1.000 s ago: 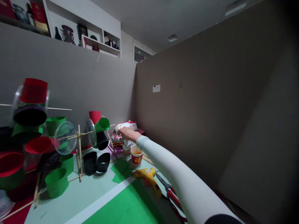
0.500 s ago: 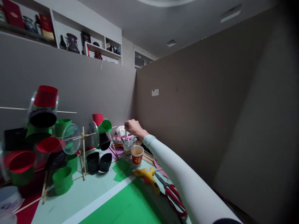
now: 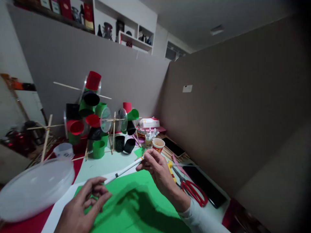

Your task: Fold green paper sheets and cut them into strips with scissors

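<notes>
My right hand [image 3: 159, 170] pinches one end of a slim white marker pen [image 3: 125, 170] with a dark band, held slanting above a green sheet [image 3: 136, 204]. At the pen's lower left end is my left hand [image 3: 85, 205]; its fingers are loosely curled and its thumb stands apart. Whether an index fingertip touches the pen I cannot tell. The green sheet lies on a white sheet, and the hands cast shadows on it. Beyond my right hand are a paper cup [image 3: 158, 144] and a holder with several white pens [image 3: 150, 137].
Red-handled scissors [image 3: 194, 191], a partly hidden yellow glue gun [image 3: 172, 171] and a black phone [image 3: 206, 186] lie on the right. A framework of sticks with red, green and black paper cylinders [image 3: 98, 149] stands at the back left. A translucent round lid [image 3: 36, 191] is front left.
My right hand has come back from the pen holder towards me with the white marker pen. My left hand has entered the view. The camera has turned left.
</notes>
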`<state>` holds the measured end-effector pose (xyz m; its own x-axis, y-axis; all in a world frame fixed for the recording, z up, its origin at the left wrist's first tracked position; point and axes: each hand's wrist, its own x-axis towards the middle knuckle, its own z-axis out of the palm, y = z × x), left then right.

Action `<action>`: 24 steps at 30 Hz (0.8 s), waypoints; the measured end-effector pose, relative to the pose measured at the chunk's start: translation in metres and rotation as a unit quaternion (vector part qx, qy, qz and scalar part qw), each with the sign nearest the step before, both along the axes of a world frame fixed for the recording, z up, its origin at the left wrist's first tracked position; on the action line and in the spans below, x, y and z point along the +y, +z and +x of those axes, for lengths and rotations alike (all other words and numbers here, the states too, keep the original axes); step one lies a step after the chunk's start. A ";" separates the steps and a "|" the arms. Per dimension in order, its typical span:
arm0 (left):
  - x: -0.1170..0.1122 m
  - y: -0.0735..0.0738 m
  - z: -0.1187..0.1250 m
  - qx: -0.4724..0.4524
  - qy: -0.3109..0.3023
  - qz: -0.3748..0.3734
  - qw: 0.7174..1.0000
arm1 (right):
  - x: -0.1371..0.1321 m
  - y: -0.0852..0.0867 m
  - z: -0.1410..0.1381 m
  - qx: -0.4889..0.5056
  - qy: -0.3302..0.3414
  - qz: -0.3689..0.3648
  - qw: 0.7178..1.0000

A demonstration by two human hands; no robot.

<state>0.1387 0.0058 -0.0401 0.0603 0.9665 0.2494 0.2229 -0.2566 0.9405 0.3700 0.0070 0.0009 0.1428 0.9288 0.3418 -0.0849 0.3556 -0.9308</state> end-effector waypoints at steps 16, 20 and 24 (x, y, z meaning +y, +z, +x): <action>-0.001 0.017 0.013 0.223 -0.063 0.378 0.896 | -0.017 -0.033 -0.037 0.101 0.120 -0.070 0.985; 0.000 -0.006 -0.001 0.253 -0.145 0.203 0.935 | -0.011 -0.032 -0.027 0.111 0.097 -0.082 0.986; -0.009 -0.049 -0.017 0.152 -0.066 -0.012 0.986 | 0.003 -0.024 -0.005 0.207 -0.037 -0.029 0.977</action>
